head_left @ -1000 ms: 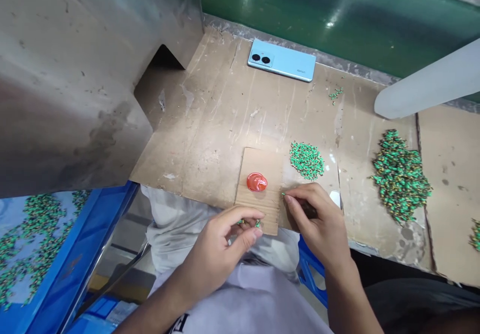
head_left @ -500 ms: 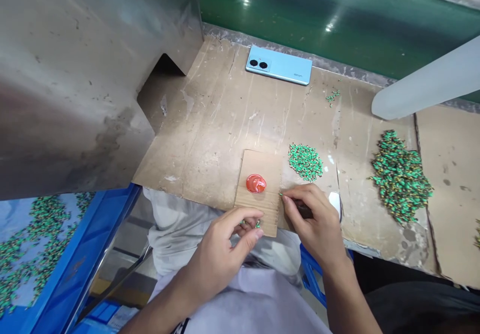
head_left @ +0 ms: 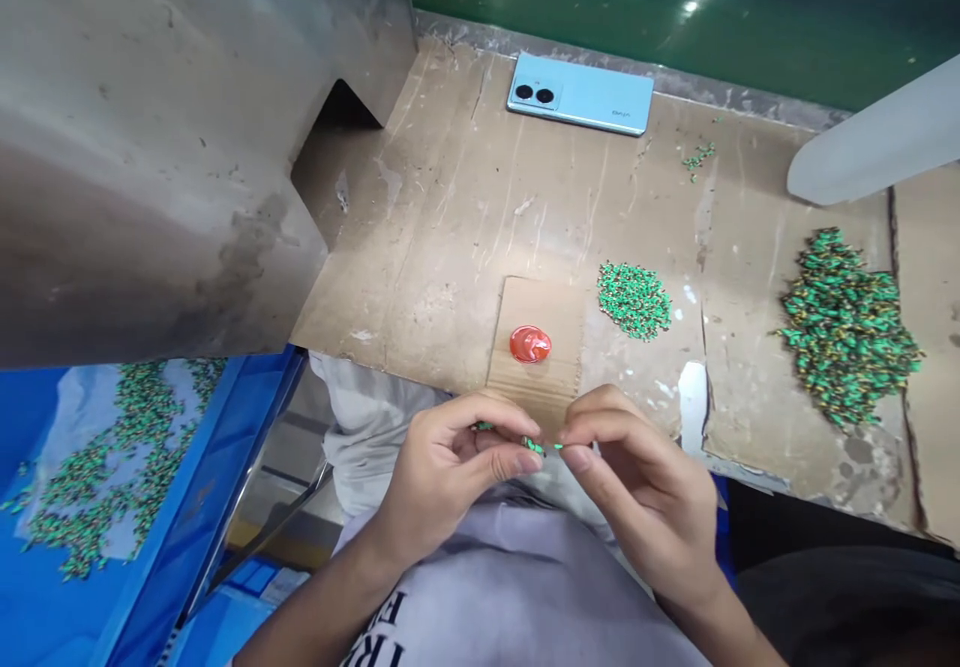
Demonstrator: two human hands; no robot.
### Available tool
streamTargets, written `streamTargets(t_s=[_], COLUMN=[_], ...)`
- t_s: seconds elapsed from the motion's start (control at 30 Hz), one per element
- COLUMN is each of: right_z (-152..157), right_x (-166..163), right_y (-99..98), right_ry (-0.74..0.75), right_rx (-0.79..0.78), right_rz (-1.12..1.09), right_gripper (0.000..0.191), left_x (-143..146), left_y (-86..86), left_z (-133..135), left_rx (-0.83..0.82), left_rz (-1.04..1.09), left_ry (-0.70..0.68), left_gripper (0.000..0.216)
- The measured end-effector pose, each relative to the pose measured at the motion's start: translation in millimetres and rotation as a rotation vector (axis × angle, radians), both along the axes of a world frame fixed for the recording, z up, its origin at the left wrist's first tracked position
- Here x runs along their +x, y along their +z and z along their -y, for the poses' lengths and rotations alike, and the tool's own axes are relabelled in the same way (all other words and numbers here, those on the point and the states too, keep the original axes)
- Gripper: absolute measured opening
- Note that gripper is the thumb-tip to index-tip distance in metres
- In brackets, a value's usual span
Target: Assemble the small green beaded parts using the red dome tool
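Note:
My left hand (head_left: 442,467) is closed, with small green parts with dark tips (head_left: 532,445) between thumb and fingers and more partly hidden in its curl. Close beside it, my right hand (head_left: 649,482) pinches one tiny green part (head_left: 558,446) between thumb and forefinger. The fingertips of both hands nearly meet above the near end of a small cardboard piece (head_left: 541,297). On that cardboard lies a glossy red blob (head_left: 530,344), apart from both hands. A small pile of green parts (head_left: 634,301) sits just right of the cardboard.
A larger heap of green parts (head_left: 847,332) lies at the right. A light-blue phone (head_left: 592,97) rests at the back, with a few loose parts (head_left: 699,157) nearby. A metal housing (head_left: 165,167) stands left, above a blue tray (head_left: 45,597). A white tube (head_left: 862,137) slants in from the right.
My right hand has moved from beside the cardboard toward my left hand, carrying its green part. Both hands are now close together. The camera view has shifted slightly.

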State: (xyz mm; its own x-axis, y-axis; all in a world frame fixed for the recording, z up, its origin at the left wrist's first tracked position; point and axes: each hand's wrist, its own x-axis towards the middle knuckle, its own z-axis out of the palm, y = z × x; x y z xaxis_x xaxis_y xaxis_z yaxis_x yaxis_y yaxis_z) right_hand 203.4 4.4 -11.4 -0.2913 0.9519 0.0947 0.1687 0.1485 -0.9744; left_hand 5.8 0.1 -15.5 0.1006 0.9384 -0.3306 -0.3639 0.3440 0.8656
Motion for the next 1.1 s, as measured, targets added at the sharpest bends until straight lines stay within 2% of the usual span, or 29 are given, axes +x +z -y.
streamTargets(t_s=[0.17, 0.47, 0.97, 1.1], right_z=[-1.4, -3.0, -5.1, -5.5], right_x=[-6.7, -3.5, -2.1, -2.3], right_y=[2.1, 4.1, 9.6, 11.0], right_ry=[0.016, 0.058, 0.056, 0.072], right_rx=[-0.096, -0.139, -0.093, -0.069], right_rz=[-0.035, -0.032, 0.017, 0.063], right_gripper=[0.009, 0.01, 0.01, 0.012], left_x=[1.9, 2.0, 2.3, 2.0], left_y=[4.2, 3.8, 1.6, 1.3], left_z=[1.6, 5.2, 4.7, 5.5], left_rx=[0.018, 0.153, 0.25, 0.22], left_rz=[-0.056, -0.169, -0.228, -0.232], left_ry=[0.018, 0.013, -0.014, -0.022], left_gripper=[0.019, 0.012, 0.009, 0.01])
